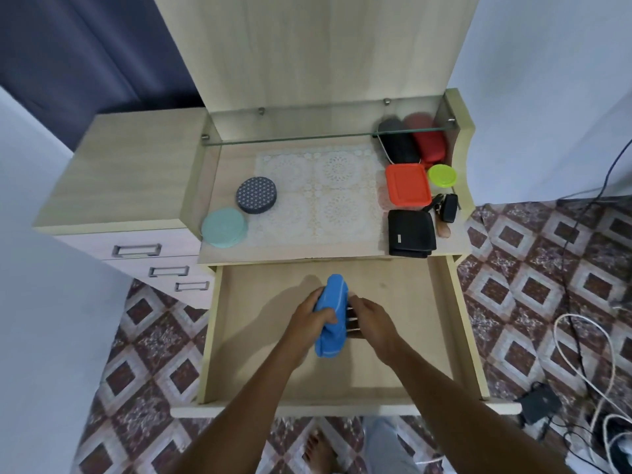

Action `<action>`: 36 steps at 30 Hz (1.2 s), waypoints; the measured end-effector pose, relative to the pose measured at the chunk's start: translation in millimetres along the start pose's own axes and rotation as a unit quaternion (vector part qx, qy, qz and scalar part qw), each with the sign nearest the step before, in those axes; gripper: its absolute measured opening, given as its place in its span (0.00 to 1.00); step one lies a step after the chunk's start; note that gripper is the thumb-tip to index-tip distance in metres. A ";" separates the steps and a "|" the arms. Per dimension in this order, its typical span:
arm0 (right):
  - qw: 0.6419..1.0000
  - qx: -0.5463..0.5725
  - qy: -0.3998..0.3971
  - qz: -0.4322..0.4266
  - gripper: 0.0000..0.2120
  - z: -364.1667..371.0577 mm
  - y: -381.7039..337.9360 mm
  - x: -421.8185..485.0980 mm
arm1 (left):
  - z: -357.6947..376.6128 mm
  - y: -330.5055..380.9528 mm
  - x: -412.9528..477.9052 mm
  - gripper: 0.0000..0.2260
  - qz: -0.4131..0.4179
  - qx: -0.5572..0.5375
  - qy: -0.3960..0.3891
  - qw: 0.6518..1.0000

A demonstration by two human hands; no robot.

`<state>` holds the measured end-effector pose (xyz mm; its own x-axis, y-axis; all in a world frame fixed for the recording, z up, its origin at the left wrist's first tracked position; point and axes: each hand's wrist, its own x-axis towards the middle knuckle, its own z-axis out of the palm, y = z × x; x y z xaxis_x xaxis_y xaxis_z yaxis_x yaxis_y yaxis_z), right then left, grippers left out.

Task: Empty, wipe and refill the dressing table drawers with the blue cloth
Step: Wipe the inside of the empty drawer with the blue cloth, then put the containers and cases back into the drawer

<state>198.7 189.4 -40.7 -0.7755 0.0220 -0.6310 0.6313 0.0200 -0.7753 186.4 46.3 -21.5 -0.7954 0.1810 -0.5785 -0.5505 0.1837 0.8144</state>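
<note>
The wide drawer of the dressing table is pulled out below me, and nothing lies on its wooden floor. Above its middle I hold the folded blue cloth upright. My left hand grips the cloth from the left, thumb across its front. My right hand touches the cloth's right edge with curled fingers, pinching white-striped folds. On the table top sit a teal round box, a dark patterned round tin, an orange lidded box, a green lid, a black wallet, keys, and black and red cases.
A lace mat covers the table top under a glass shelf. A side cabinet with three handled drawers stands at the left. Cables and a black adapter lie on the patterned floor at the right. My bare foot shows below the drawer front.
</note>
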 end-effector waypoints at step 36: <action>0.941 -0.288 0.130 -0.123 0.20 -30.8 -164.2 175.0 | 15.3 100.8 145.2 0.31 0.191 0.353 0.160 0.902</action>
<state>-40.5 220.7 -22.9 -0.9187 0.1878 -0.3473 0.3879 0.5934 -0.7053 19.3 105.9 -24.2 -0.9873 0.0946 -0.1274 -0.0117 0.7571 0.6532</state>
